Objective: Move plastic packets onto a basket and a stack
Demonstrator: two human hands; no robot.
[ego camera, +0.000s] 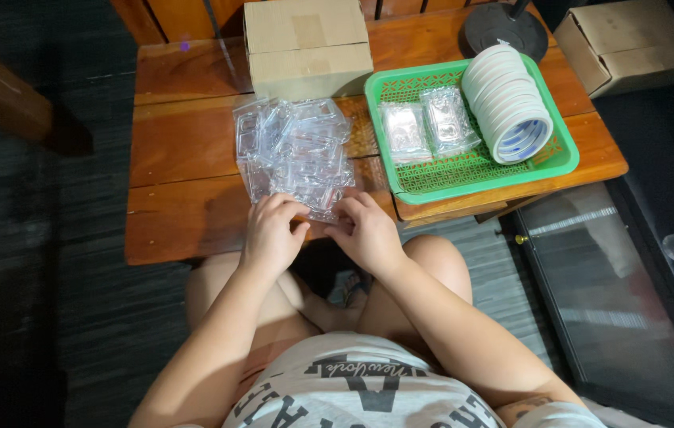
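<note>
The wooden worktop (186, 170) carries everything here. At its back edge sits a cardboard box (307, 46), and to the right a green tray (464, 170) holding a leaning stack of tape rolls (507, 103) and two filled clear packs (430, 127). In the middle lies a loose pile of clear blister shells (293, 147), overlapping and tilted every way.

At the near edge of that pile both hands work on one shell (323, 212). The left hand (272, 234) is curled, its fingertips pinched on the shell's left edge; the right hand (367, 231) is likewise nearly closed, fingers gripping the right edge. The shell rests partly on the worktop, touching the pile.

Such thin moulded plastic looks very light, springy and slippery, and would likely crease or crack if squeezed across its pocket. The flat rim around the pocket seems the safest place to hold, with a fingertip pinch.
</note>
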